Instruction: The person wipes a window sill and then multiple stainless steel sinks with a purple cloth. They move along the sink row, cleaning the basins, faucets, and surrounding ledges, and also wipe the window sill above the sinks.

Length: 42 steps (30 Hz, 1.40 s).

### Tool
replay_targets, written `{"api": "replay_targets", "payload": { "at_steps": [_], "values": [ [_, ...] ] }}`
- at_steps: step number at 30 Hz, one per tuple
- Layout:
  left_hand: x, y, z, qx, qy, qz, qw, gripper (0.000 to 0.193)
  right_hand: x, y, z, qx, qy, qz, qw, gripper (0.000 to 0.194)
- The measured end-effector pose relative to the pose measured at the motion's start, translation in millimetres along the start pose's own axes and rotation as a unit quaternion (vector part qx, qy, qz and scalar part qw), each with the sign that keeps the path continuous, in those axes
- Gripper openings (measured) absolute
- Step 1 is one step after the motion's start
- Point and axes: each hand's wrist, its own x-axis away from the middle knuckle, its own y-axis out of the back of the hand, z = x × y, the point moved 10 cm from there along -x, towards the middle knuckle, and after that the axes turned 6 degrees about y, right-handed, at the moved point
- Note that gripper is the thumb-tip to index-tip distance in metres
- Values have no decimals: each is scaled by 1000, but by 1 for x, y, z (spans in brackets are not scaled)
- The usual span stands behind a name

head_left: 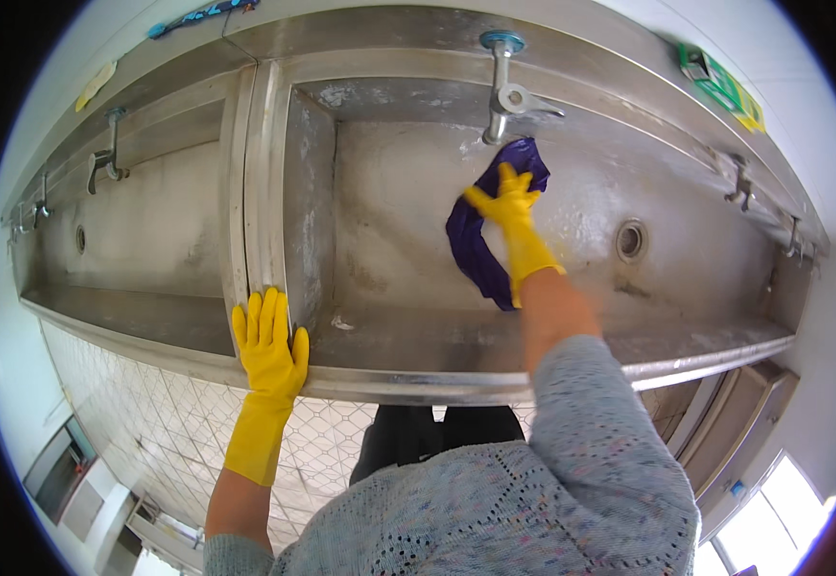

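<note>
A yellow rubber glove covers my left hand [270, 342], which lies flat with its fingers apart on the metal divider [261, 237] between two steel basins. My right hand [511, 201], gloved the same way, presses on a dark purple cloth [472, 241] on the floor of the larger steel basin [403, 187]. The cloth curves around the left of the hand, from below the tap to near the wrist. Just above that hand stands a metal lever tap [504, 97]. The drain [631, 240] lies to its right.
More taps line the back wall, such as one at the left [108, 162] and one at the right [740, 187]. A green and yellow box [722, 86] lies on the back ledge. Blue wrapping [202, 17] and a pale yellow item [96, 85] are on the ledge at upper left.
</note>
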Motion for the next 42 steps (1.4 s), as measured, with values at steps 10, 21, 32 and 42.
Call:
{"api": "replay_targets", "payload": {
  "at_steps": [10, 21, 32, 42],
  "values": [
    [-2, 0, -1, -8, 12, -13, 1000, 57, 96, -72, 156, -1, 533, 153, 832, 96],
    [-1, 5, -3, -11, 16, -30, 999, 57, 26, -44, 95, -224, 223, 4, 949, 40],
    [13, 6, -3, -20, -17, -62, 998, 59, 295, 18, 236, -373, 429, 342, 748, 42],
    [24, -4, -4, -59, -10, -71, 996, 59, 338, 139, -40, -183, 467, -84, 861, 34]
  ]
}}
